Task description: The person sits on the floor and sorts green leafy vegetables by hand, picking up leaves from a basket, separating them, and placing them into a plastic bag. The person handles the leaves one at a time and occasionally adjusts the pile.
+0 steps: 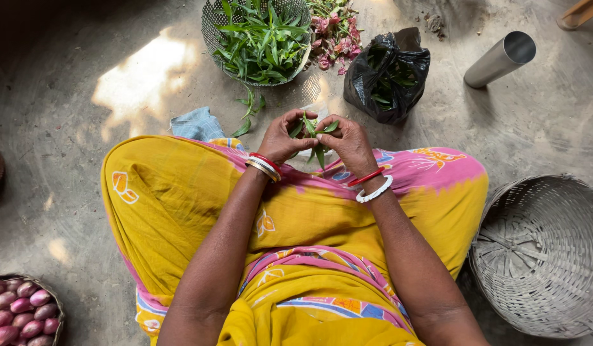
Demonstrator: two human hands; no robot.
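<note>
Left hand: the left hand (280, 136) sits over the lap, fingers curled shut on the sprig (311, 131), thumb and fingertips pinching its near end.
Right hand: the right hand (349, 142) meets it from the other side, fingers closed on the same sprig — the two hands almost touch, which keeps the thin stem taut between them.
Sprig: a few narrow green leaves, held just above the knees, one leaf hanging down between the hands; how the stem runs inside the grip I cannot tell.
Colander: a metal colander (213, 29) stands straight ahead on the floor, heaped with the same greens (261, 38) — close enough to reach without shifting, by the look of it.
Stray leaves: some greens (248, 109) trail out of it toward the knees.
Flowers: a pile of pinkish stalks (335, 32) lies just beside the colander, apart from the greens.
Bag: a black bag (386, 77) sits open to the right of the hands, more green showing inside.
Tumbler: a steel tumbler (498, 59) lies tipped on its side, well apart.
Basket: a woven basket (540, 256) rests by the right knee.
Onions: a small basket of red onions (17, 314) sits by the left side.
Cloth: a blue cloth (195, 123) lies on the floor (85, 160) at the edge of the yellow sari (181, 192).
</note>
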